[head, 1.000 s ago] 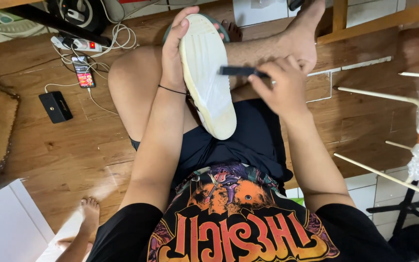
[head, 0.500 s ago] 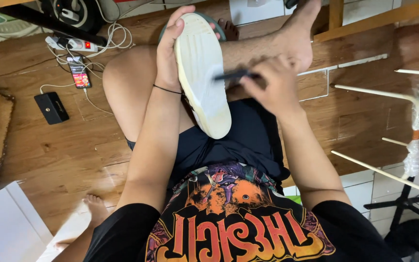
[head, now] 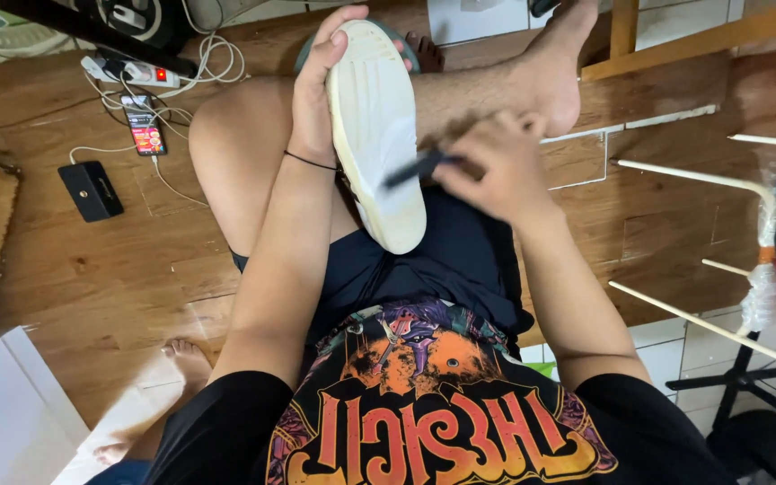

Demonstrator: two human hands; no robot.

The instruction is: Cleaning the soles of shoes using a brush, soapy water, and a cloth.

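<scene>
My left hand [head: 316,99] grips a shoe [head: 374,135] by its edge, with the cream sole turned up toward me, above my lap. My right hand [head: 496,166] is closed on a dark brush [head: 415,168] whose blurred tip lies across the middle of the sole. A thin black band circles my left wrist. I sit on the wooden floor with my right leg [head: 514,85] stretched out behind the shoe.
At the back left lie a power strip [head: 127,72] with tangled white cables, a lit phone [head: 145,133] and a small black box [head: 90,190]. White rods [head: 702,180] and a stand are at the right. Another person's bare foot [head: 186,359] rests at the lower left.
My right hand and the brush have slid down and leftward across the sole. The shoe has stayed in my left hand, nearly still.
</scene>
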